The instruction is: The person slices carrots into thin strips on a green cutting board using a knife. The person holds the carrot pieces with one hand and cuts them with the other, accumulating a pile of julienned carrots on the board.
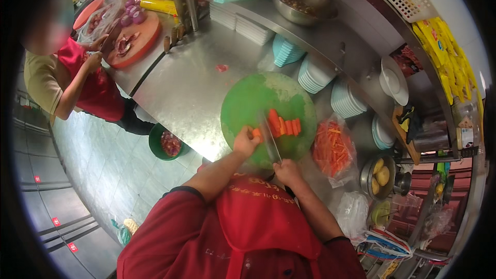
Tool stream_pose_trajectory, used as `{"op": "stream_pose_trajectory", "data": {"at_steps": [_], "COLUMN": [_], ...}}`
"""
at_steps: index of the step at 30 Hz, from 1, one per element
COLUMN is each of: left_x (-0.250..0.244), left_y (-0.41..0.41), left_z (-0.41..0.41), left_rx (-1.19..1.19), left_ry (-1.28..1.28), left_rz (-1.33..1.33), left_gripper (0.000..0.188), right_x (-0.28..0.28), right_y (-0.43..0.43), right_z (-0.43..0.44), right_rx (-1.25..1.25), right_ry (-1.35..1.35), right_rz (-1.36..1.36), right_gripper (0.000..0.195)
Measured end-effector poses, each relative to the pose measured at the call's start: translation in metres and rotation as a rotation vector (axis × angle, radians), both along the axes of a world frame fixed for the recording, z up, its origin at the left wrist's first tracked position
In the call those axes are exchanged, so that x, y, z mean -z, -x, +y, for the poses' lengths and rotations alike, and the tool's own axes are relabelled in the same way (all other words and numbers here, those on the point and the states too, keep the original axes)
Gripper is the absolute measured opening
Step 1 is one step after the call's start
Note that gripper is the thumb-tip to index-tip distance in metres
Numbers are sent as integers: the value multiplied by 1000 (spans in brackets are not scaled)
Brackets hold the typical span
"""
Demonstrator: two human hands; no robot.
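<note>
A round green cutting board (248,93) lies on the steel counter before me. My right hand (290,172) grips the handle of a kitchen cleaver (270,141), its blade pointing away across the board. Left of the blade, my left hand (246,142) holds a short orange carrot piece (257,134) with its fingertips. Several cut carrot pieces (285,124) lie just right of the blade. The blade's edge is seen from above, so I cannot tell whether it touches the board. Beside the board on the right sits a clear plastic bag of carrot strips (334,147).
Stacked bowls (316,73) and plates stand beneath a steel shelf (310,42), which holds a large metal bowl (302,0). Potatoes fill a metal pot (378,178) at right. A co-worker (85,73) cuts at an orange board (145,37). A green bucket (167,143) stands on the floor.
</note>
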State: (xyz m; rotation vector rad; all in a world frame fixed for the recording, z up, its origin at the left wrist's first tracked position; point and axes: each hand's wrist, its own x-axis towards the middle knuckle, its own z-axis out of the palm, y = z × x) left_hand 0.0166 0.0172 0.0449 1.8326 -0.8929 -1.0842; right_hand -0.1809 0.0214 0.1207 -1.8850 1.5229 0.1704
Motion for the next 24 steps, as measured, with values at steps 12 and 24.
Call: {"op": "stream_pose_trajectory", "data": {"at_steps": [12, 24], "left_x": [7, 14], "left_y": [-2, -7], "left_z": [-4, 3], "left_rx": [17, 43], "left_ry": [0, 21], "left_rz": [-12, 90], "left_gripper": [36, 35], "right_x": [0, 38], "right_y": [-8, -58], "right_z": [-10, -47], "right_rx": [26, 55], "right_ry": [-90, -6], "right_rz": [28, 34], "right_gripper": [39, 35]}}
